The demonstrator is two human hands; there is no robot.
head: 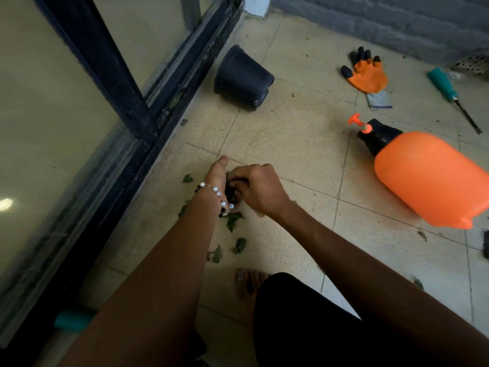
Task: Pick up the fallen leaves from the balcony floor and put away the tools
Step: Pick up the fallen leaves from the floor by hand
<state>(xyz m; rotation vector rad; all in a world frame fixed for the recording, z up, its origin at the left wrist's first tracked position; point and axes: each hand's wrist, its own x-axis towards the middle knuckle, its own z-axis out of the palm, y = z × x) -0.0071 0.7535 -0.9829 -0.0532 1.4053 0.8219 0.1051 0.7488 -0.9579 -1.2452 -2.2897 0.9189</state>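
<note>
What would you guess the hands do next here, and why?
Probably the right hand reaches back for the leaf just below the wrists. It seems to be tucking picked leaves into the left hand, and several more leaves lie loose on the tiles nearby.

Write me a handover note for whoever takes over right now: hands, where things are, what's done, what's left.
Left hand: upright on the floor, cupping gathered leaves.
Right hand: fingers curled, pinching leaves into the left palm.
Loose leaves lie on the tiles near the wrists.
Not yet put away: sprayer on its side, glove, screwdriver, black pot tipped over by the door track.
Left: finish the leaves, then the tools.
</note>
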